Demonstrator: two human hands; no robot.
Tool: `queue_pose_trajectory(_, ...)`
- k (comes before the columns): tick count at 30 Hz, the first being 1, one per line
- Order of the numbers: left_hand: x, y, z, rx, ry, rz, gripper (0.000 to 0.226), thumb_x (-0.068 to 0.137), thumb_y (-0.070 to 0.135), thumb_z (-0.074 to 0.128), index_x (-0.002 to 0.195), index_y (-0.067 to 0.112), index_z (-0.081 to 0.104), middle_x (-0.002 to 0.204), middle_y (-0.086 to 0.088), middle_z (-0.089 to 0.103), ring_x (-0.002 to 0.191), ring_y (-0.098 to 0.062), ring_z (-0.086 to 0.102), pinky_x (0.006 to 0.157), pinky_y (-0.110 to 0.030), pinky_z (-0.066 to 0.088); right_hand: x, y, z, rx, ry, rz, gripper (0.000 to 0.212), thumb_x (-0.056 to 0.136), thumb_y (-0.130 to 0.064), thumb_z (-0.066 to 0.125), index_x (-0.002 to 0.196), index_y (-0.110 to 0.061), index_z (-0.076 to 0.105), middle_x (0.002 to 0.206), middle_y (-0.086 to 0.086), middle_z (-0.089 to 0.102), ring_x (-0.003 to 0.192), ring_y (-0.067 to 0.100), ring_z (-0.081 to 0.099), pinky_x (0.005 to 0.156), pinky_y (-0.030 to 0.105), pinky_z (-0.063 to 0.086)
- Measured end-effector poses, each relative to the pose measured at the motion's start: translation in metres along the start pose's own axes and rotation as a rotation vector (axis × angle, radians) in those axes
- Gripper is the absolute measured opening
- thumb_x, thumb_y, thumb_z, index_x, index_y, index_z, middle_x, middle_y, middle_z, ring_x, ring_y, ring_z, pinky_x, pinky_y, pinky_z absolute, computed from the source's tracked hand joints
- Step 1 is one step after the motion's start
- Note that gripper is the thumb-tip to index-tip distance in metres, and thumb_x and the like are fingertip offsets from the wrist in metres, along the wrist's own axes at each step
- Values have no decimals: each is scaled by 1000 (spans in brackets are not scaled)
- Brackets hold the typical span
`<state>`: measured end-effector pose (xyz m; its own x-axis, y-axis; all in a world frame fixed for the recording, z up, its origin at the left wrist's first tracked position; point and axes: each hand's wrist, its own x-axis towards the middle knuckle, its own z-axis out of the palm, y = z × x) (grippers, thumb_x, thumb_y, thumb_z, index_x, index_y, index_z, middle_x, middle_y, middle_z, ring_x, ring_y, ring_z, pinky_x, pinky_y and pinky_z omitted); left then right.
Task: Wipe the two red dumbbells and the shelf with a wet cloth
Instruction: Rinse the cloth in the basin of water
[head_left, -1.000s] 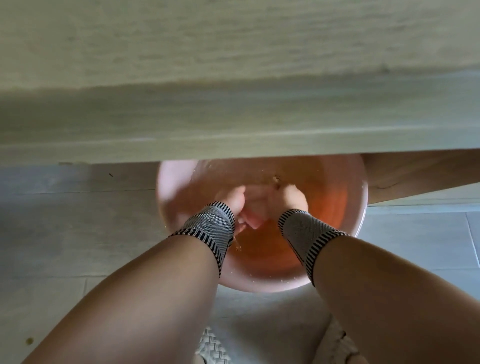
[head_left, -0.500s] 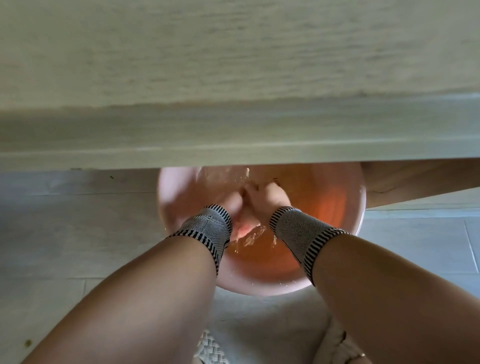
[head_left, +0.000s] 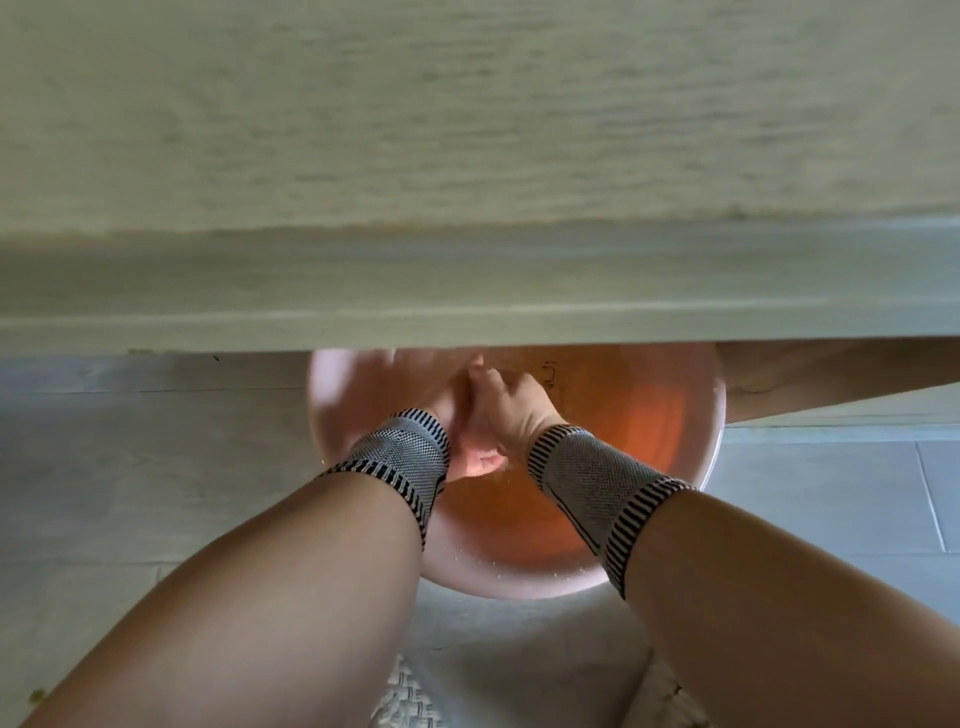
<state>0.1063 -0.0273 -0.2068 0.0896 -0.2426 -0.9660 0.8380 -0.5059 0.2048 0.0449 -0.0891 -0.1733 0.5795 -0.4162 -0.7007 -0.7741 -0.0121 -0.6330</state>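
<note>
Both hands are down in a pink basin (head_left: 519, 587) of water on the floor. My right hand (head_left: 511, 405) reaches across to the left and grips a bunched pink wet cloth (head_left: 478, 461). My left hand (head_left: 448, 410) is mostly hidden behind its striped wristband and holds the same cloth from the left side. The two hands press together over the water. A pale wooden shelf board (head_left: 467, 156) fills the upper half of the view and covers the basin's far part. No red dumbbell is in view.
Grey floor tiles (head_left: 130, 467) surround the basin. A brown wooden panel (head_left: 831, 374) runs under the shelf at the right. Woven footwear (head_left: 410, 696) shows at the bottom edge between my forearms.
My hands have drawn together and shifted toward the basin's far side, the right hand crossing over the left on the cloth. The shelf edge sits lower in view.
</note>
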Motion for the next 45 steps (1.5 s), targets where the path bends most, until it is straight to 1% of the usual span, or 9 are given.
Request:
queue_pose_trajectory(3, 5, 2, 1, 81, 235, 188, 31, 96, 28, 55, 68, 20, 45, 57, 2, 43, 47, 3, 47, 49, -11, 34, 8, 5, -4, -108, 115, 93, 48, 99, -40, 37, 104, -1, 66, 103, 19, 68, 95, 33, 64, 80, 35, 51)
queue_pose_trajectory(9, -1, 6, 2, 525, 424, 181, 40, 103, 24, 38, 132, 0, 52, 135, -18, 55, 125, -34, 52, 101, -38, 41, 18, 40, -18, -437, 59, 313, 34, 96, -19, 47, 124, -4, 55, 111, 11, 64, 97, 26, 63, 71, 32, 51)
queue_pose_trajectory(13, -6, 1, 4, 245, 337, 155, 46, 102, 30, 45, 142, 9, 44, 148, -18, 44, 132, -39, 45, 103, -54, 40, 24, 42, -20, -481, 74, 176, 32, 96, -14, 42, 123, -7, 59, 120, 12, 63, 101, 25, 61, 76, 31, 50)
queue_pose_trajectory(18, -9, 2, 6, -41, -12, 52, 49, 93, 58, 48, 91, 13, 66, 83, -14, 71, 74, -28, 68, 70, -37, 56, 1, 8, -7, -32, -22, -14, 45, 100, -32, 40, 120, 4, 58, 108, 18, 63, 99, 27, 59, 82, 30, 46)
queue_pose_trajectory(25, -4, -10, 5, 144, 168, 175, 34, 93, 29, 57, 63, 13, 62, 79, -12, 60, 63, -14, 65, 64, -26, 51, 0, 13, 1, -286, 66, -83, 35, 100, -34, 39, 103, -6, 60, 100, 20, 67, 90, 33, 64, 77, 33, 50)
queue_pose_trajectory(32, -4, -1, 0, 492, 472, 228, 32, 101, 33, 48, 84, 7, 56, 77, -3, 53, 61, -10, 49, 52, -18, 42, 24, 47, -21, -693, 35, 150, 37, 98, -35, 40, 120, -12, 60, 112, 11, 65, 99, 28, 63, 72, 30, 47)
queue_pose_trajectory(37, -7, -2, -6, 170, 323, 184, 39, 98, 30, 56, 129, 6, 56, 111, -8, 60, 86, -19, 59, 74, -28, 51, 30, 41, -27, -811, -34, 28, 36, 93, -20, 43, 125, -9, 55, 128, 9, 55, 95, 26, 60, 74, 32, 51)
queue_pose_trajectory(40, -12, -2, -7, -15, 234, 86, 26, 84, 17, 72, 107, 8, 63, 90, -2, 53, 74, -13, 46, 59, -23, 40, 28, 33, -38, -743, -44, -145, 16, 88, -17, 47, 80, -19, 60, 97, 2, 64, 81, 20, 55, 63, 23, 42)
queue_pose_trajectory(45, -25, 17, 4, -155, 54, 190, 36, 91, 10, 50, 55, 15, 56, 44, 7, 46, 36, -6, 42, 38, -14, 32, 19, 29, -40, -193, -348, 31, 36, 81, -17, 71, 114, -11, 56, 98, 9, 63, 78, 18, 51, 64, 31, 46)
